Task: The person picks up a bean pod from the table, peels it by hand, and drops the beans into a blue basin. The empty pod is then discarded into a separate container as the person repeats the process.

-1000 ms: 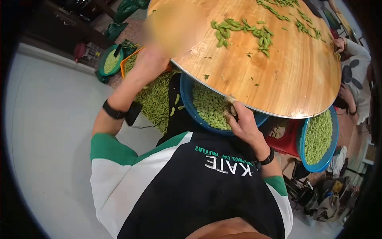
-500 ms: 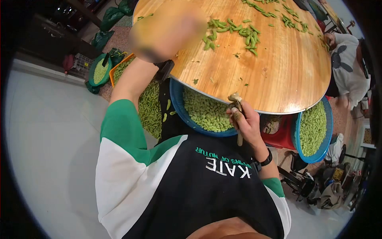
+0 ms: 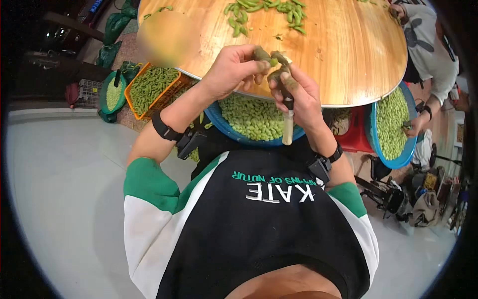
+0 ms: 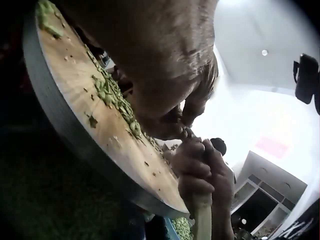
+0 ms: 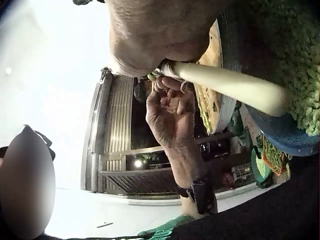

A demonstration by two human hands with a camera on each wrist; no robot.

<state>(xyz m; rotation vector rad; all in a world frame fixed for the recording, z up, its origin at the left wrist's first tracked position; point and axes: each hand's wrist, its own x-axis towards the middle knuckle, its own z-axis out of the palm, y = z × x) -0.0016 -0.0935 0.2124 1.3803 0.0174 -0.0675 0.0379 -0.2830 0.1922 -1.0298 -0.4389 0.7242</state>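
Both hands meet over the near edge of a round wooden table (image 3: 343,55). My left hand (image 3: 233,71) pinches a green bean pod (image 3: 273,62) between thumb and fingertips; the fingertips look stained or covered. My right hand (image 3: 304,99), close beside it, grips a tool with a pale handle (image 3: 288,129) that points down toward my body. The tool's working end is hidden by the fingers, also in the right wrist view, where the handle (image 5: 235,85) sticks out of the fist. Beneath the hands stands a blue basket (image 3: 259,143) filled with shelled beans.
Loose pods (image 3: 296,16) lie on the table. An orange crate (image 3: 172,94) of pods and a green basin (image 3: 105,99) stand on the left. At right, another person's hand (image 3: 412,127) is over a second blue basket (image 3: 414,107) beside a red stool (image 3: 356,132).
My left hand has come back from the table's left side to meet the right hand, now with a pod. The right hand has moved up. The other person's hand has reached the right basket.
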